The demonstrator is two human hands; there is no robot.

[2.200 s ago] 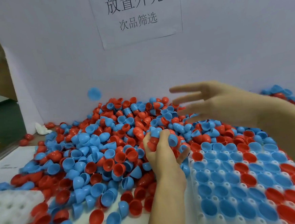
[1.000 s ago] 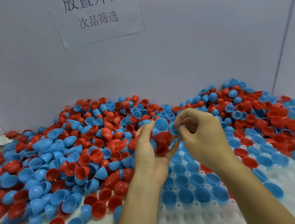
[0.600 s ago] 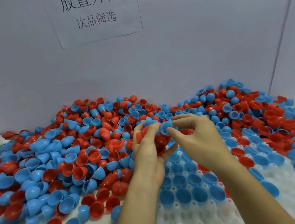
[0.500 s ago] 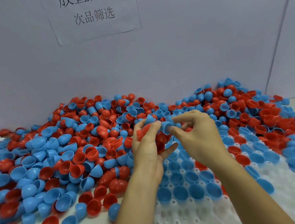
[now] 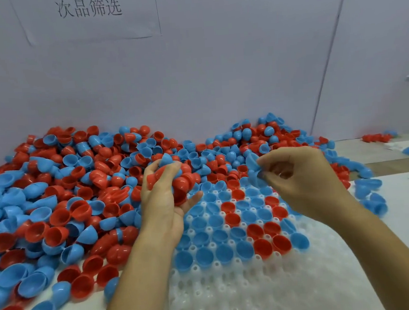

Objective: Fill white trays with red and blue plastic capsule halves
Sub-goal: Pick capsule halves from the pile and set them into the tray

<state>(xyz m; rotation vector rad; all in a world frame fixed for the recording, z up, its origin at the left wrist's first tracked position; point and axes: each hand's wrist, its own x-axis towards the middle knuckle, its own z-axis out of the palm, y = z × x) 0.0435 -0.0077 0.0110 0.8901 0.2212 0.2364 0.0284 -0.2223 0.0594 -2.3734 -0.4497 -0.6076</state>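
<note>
Grey wall [image 5: 216, 68] backed a table [image 5: 403, 212] heaped with capsule halves [image 5: 62, 190]; left hand [image 5: 164, 202] clutched a fistful of them, right hand [image 5: 298, 184] pinched one blue half [image 5: 252, 163] above the partly filled white tray [image 5: 234, 294]

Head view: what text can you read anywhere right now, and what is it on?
"次品筛选": black characters on the white paper sheet stuck to the back wall, above the pile of capsule halves.
Any line above it is cut off by the frame edge.
No readable text elsewhere.
</note>
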